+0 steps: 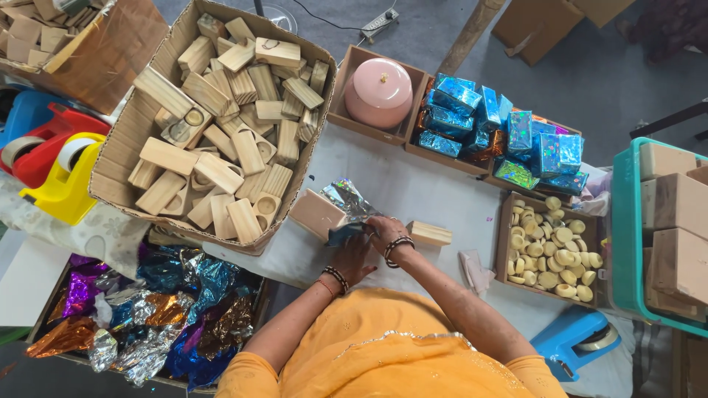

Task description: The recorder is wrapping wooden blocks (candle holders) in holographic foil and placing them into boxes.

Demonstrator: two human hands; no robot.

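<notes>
Wrapping happens on a cluttered white table above grey floor.

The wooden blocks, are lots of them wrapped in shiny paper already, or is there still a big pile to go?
Done: a heap of shiny blue wrapped blocks fills the boxes at the top right. In hand: the left hand and right hand are folding silver foil around one wooden block. Left: a big carton of bare wooden blocks and another block waiting beside the hands.
</notes>
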